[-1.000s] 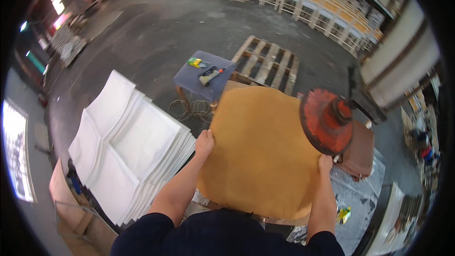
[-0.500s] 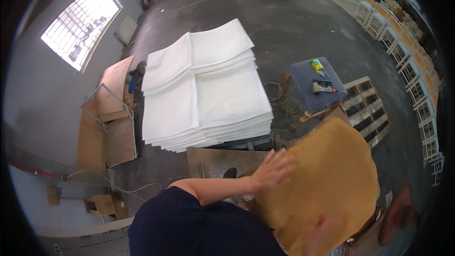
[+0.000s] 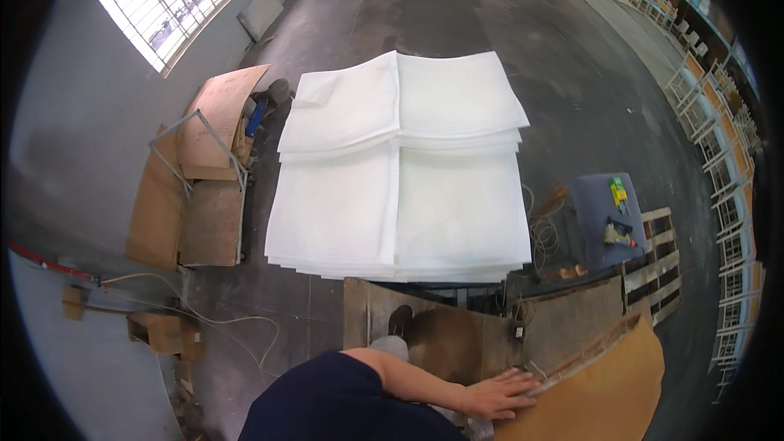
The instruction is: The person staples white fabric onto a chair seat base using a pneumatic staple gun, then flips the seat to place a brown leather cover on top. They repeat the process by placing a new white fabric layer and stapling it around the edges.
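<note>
Grey floor [image 3: 604, 98] stretches past the stack of white sheets [image 3: 457, 196] and along its right side, toward a row of pale chairs [image 3: 727, 220]. The sheets' uneven near edges meet a brown board [image 3: 572, 310]. A slatted pallet [image 3: 653, 268] lies at the right. Tilted at the lower right, the tan-covered panel [image 3: 604, 392] is cut off by the lower border, its pale, rough edge facing up and left. A blue-grey stool [image 3: 592, 220] stands beside the pallet, with floor between it and the stack. The left forearm [image 3: 416, 380] reaches rightward; the left hand [image 3: 498, 396] lies back up on the panel's left edge, fingers extended and slightly spread. The right hand is out of view, its fingers' state untellable. A gun-shaped tool [image 3: 619, 233] rests on the stool.
</note>
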The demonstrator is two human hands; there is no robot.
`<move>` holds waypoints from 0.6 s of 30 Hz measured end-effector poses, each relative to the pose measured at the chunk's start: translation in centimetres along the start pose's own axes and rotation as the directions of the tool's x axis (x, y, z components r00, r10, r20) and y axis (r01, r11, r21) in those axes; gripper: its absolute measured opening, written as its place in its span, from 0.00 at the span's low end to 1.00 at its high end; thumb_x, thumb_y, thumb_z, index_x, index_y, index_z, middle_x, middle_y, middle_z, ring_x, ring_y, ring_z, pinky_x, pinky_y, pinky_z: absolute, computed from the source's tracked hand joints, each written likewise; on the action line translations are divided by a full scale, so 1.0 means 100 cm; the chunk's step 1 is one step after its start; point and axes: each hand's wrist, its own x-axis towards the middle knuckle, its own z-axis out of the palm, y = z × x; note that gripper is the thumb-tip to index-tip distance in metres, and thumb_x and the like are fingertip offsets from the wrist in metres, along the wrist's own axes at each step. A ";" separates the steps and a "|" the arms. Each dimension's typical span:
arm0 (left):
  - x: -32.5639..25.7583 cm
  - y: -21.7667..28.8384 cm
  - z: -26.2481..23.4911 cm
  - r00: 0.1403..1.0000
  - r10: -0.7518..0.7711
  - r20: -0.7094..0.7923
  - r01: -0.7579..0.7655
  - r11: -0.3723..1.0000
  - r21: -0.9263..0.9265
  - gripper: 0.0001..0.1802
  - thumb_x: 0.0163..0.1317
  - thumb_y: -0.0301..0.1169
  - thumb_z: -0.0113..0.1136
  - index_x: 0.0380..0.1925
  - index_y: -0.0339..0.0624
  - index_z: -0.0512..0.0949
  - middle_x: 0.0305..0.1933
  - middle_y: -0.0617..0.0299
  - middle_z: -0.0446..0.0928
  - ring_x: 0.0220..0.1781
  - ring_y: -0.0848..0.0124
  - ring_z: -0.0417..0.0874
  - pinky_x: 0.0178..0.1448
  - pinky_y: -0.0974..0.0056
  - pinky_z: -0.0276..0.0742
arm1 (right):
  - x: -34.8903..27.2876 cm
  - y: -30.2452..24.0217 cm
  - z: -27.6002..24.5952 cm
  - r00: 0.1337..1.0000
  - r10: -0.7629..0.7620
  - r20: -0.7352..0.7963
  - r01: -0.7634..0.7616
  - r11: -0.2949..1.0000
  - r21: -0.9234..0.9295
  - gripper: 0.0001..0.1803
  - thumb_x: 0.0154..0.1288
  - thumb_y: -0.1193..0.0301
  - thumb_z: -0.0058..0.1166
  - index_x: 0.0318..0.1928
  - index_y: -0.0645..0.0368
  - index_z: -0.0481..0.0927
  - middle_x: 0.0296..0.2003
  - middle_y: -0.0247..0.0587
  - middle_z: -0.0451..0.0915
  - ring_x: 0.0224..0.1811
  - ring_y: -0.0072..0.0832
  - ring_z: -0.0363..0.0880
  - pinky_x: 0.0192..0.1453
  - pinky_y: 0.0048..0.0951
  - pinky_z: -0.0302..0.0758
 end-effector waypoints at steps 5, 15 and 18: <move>-0.091 -0.160 -0.151 0.818 -0.527 -0.228 0.568 0.802 0.185 0.35 0.68 0.42 0.73 0.74 0.46 0.78 0.81 0.45 0.74 0.81 0.43 0.74 0.79 0.38 0.74 | -0.001 -0.043 0.016 0.970 0.243 0.005 -0.242 0.969 -0.045 0.25 0.80 0.48 0.59 0.52 0.59 0.91 0.42 0.67 0.91 0.50 0.70 0.90 0.54 0.65 0.83; -0.184 -0.485 -0.497 0.223 -0.591 -0.775 0.973 0.090 0.211 0.55 0.70 0.49 0.77 0.89 0.44 0.59 0.88 0.42 0.66 0.86 0.43 0.68 0.83 0.35 0.69 | 0.032 -0.130 -0.013 0.877 0.481 0.007 -0.469 0.858 -0.208 0.19 0.74 0.55 0.69 0.46 0.60 0.89 0.40 0.61 0.90 0.45 0.63 0.89 0.51 0.58 0.83; -0.177 -0.534 -0.544 0.136 -0.523 -0.842 0.988 0.012 0.153 0.58 0.67 0.45 0.81 0.90 0.46 0.57 0.90 0.43 0.62 0.90 0.41 0.62 0.85 0.33 0.66 | 0.050 -0.154 -0.032 0.933 0.357 -0.048 -0.351 0.869 -0.349 0.18 0.73 0.57 0.72 0.46 0.59 0.85 0.37 0.60 0.88 0.43 0.61 0.87 0.51 0.56 0.83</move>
